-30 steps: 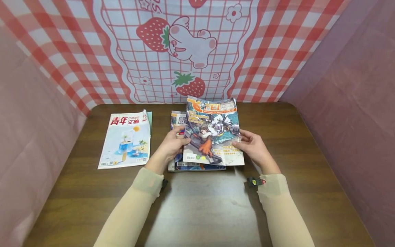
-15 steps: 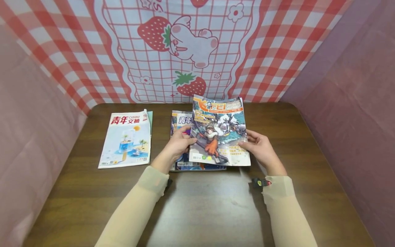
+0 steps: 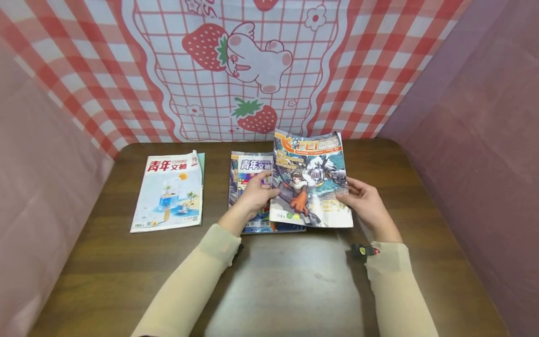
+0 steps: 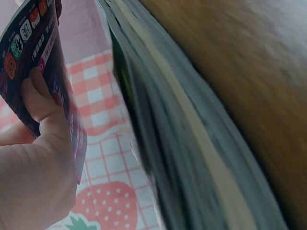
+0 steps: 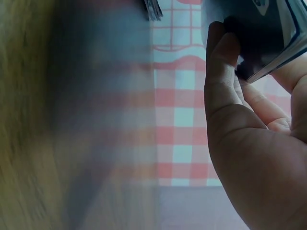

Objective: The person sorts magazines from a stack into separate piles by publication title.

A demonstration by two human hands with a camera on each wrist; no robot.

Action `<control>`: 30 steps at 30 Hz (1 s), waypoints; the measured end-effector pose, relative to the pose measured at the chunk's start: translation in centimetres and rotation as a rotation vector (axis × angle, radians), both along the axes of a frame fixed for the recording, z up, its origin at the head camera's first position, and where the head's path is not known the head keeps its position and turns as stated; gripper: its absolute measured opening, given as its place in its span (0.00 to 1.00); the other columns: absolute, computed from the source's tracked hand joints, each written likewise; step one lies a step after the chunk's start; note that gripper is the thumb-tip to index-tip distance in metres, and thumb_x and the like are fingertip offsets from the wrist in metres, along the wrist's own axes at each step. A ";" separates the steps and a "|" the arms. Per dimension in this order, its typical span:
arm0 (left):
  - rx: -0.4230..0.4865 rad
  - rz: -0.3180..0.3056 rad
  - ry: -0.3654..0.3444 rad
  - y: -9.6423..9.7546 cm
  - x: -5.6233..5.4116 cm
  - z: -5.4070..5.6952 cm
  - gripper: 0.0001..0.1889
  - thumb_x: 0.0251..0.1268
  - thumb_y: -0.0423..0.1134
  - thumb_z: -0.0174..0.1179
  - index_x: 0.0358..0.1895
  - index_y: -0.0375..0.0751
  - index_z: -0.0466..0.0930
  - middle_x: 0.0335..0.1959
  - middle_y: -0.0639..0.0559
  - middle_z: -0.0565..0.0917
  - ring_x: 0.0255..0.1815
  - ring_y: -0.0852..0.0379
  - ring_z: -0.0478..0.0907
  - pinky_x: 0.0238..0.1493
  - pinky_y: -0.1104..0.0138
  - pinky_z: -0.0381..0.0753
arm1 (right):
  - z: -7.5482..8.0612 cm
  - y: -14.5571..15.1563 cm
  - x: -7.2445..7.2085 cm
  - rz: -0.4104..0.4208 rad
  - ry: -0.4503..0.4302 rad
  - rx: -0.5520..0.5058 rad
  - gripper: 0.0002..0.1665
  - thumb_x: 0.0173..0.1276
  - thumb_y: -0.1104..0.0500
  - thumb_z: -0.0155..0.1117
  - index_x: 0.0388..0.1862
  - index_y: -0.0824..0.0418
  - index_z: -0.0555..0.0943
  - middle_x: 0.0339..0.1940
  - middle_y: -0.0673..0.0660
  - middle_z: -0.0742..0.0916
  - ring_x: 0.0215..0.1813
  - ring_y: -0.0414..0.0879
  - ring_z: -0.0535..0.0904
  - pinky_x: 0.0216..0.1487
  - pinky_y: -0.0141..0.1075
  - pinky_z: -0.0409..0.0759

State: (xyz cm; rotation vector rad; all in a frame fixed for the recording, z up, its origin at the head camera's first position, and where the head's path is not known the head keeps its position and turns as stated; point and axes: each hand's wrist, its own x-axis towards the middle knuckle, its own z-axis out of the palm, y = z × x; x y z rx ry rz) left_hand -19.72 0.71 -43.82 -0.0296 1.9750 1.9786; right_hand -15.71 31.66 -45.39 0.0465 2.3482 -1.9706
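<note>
Both hands hold a magazine [image 3: 309, 180] with an orange "FEI" title and a cartoon figure in orange gloves. The left hand [image 3: 253, 195] pinches its left edge, thumb on the cover. At the right edge, the right hand [image 3: 369, 206] has its thumb in front and fingers behind. In the left wrist view, the left hand [image 4: 41, 158] grips the dark back cover [image 4: 45, 52]. The right hand [image 5: 254, 139] curls around a lower corner in the right wrist view. Below lies a stack of magazines [image 3: 246, 164], partly covered by the held one and the left hand.
On the table's left lies another magazine [image 3: 168, 196] with a red title, over a greenish one [image 3: 201, 164] peeking out at its right edge. The brown wooden table [image 3: 273, 281] meets a red-checked strawberry cloth [image 3: 236, 70] at the back. Pinkish cloth [image 3: 476, 140] hangs at the sides.
The held magazine has shifted to the right with both hands, uncovering more of the stack's top cover. The magazines on the left lie as before.
</note>
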 end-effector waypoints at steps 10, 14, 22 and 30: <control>-0.008 -0.015 0.021 2.4 0.1 0.2 0.37 0.64 0.20 0.63 0.76 0.38 0.65 0.66 0.28 0.73 0.56 0.38 0.80 0.48 0.60 0.85 | 0.8 1.7 0.6 -0.042 -0.045 -0.077 0.42 0.69 0.62 0.72 0.76 0.71 0.64 0.55 0.58 0.85 0.48 0.44 0.85 0.44 0.34 0.85; -0.023 -0.019 0.028 3.2 0.0 0.5 0.37 0.63 0.20 0.63 0.76 0.38 0.64 0.67 0.27 0.71 0.59 0.37 0.78 0.50 0.59 0.84 | 0.9 2.3 0.7 -0.062 -0.054 -0.145 0.43 0.68 0.63 0.72 0.76 0.71 0.64 0.53 0.56 0.86 0.48 0.47 0.86 0.45 0.37 0.86; 0.094 -0.035 -0.069 4.4 -0.3 0.5 0.35 0.64 0.19 0.62 0.75 0.39 0.67 0.49 0.30 0.84 0.39 0.43 0.86 0.38 0.59 0.87 | 0.6 3.8 1.1 -0.106 -0.105 -0.281 0.43 0.68 0.63 0.72 0.77 0.68 0.63 0.58 0.61 0.84 0.50 0.51 0.85 0.45 0.42 0.86; 0.101 -0.025 -0.091 6.0 -0.5 0.4 0.33 0.63 0.19 0.62 0.72 0.39 0.70 0.44 0.34 0.86 0.32 0.49 0.85 0.33 0.61 0.87 | 0.4 5.1 1.4 -0.134 -0.089 -0.259 0.44 0.68 0.64 0.72 0.78 0.70 0.61 0.50 0.55 0.87 0.46 0.47 0.86 0.42 0.39 0.87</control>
